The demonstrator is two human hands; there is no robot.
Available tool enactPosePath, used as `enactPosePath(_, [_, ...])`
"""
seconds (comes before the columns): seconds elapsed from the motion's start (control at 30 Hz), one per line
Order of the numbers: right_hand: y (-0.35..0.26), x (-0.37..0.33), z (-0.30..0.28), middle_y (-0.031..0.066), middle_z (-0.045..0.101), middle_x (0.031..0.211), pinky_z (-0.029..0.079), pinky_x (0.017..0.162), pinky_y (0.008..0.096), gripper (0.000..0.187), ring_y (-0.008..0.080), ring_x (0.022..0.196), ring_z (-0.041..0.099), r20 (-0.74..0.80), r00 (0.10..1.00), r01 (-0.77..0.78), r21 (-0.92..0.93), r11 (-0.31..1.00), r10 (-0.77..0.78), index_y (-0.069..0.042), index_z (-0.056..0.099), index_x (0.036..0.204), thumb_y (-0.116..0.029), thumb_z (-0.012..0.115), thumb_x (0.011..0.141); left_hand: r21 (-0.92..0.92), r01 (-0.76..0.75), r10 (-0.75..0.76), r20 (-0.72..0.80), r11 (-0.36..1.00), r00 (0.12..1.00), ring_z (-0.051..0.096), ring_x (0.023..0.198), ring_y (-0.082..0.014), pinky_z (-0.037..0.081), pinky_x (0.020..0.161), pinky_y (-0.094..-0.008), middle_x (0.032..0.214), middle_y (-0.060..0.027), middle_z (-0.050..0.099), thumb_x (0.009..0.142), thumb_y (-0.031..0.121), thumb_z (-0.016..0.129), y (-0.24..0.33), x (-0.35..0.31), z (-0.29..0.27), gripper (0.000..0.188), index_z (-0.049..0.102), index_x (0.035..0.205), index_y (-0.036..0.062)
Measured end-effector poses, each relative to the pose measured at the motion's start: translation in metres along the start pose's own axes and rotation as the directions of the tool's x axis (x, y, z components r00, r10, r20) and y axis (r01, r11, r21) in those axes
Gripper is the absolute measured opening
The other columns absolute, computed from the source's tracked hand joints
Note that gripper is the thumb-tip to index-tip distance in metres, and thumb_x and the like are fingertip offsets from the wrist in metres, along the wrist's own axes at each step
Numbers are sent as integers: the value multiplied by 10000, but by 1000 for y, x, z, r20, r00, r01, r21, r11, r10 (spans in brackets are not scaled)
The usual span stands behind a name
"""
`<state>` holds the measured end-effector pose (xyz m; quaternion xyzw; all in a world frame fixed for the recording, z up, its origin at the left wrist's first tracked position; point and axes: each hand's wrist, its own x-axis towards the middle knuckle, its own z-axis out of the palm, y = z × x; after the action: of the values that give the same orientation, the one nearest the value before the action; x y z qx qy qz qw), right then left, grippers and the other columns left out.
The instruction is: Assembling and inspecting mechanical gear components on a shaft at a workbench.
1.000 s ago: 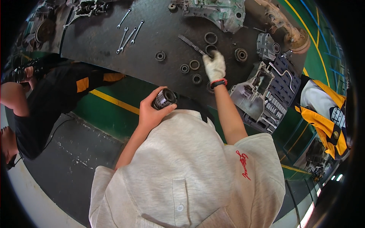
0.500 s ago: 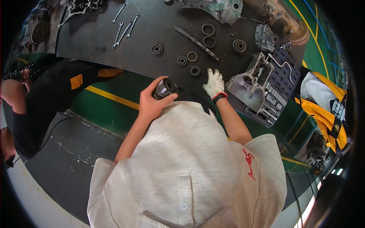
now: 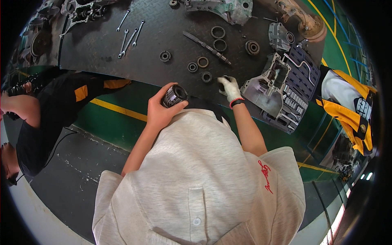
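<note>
My bare left hand (image 3: 161, 103) is wrapped round a dark toothed metal gear (image 3: 175, 96), held just off the table's near edge with its round end up. Over the edge of the table, my right hand (image 3: 231, 88), in a white knitted glove, has its fingers curled toward the thumb. Something small and dark shows between them, too hidden to name. Just left of that glove lies a small gear (image 3: 206, 77). A bearing-like ring (image 3: 192, 67) and a brownish ring gear (image 3: 203, 62) are close by.
A splined shaft (image 3: 207, 48), two toothed rings (image 3: 218, 32) and a thick gear (image 3: 252, 47) lie farther back. Several wrenches (image 3: 130, 43) are at the left. An open metal housing (image 3: 267, 83) rests by a socket case (image 3: 302, 69). People stand on both sides.
The fingers of my right hand were stretched out over the table and have now curled in. My left hand keeps its hold on the gear. The view has shifted slightly.
</note>
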<state>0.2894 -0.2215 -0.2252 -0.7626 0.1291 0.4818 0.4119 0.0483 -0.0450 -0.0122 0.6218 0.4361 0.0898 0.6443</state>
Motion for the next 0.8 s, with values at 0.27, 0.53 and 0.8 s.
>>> enactPosePath(0.27, [-12,-30,-3,130,710,1020,584,675,411,324,317,916,688,644,765,-510,626,590,-22,-89,676,1132,-337,534,979,-22,-6,6,-21,1000,1000,713,1026,-141,569,949,-312,1125,-93,763,772,143,923,-5,4,0,624,692,1333,-3])
enactPosePath(0.53, [-19,-17,20,279,571,1355,521,1089,520,840,448,1284,611,-93,959,95,-783,615,-266,-24,524,1428,-421,865,771,40,-22,23,-6,999,1000,716,1030,-149,568,953,-316,1129,-98,764,773,154,926,3,9,-1,635,687,1339,-10])
enactPosePath(0.8, [-7,-16,16,266,493,1479,495,1111,532,859,458,1355,521,-70,930,141,-839,525,-362,-66,459,1496,-377,846,796,14,-2,2,10,1000,1000,711,1018,-148,564,948,-313,1116,-95,761,784,149,916,6,17,5,622,684,1335,-23])
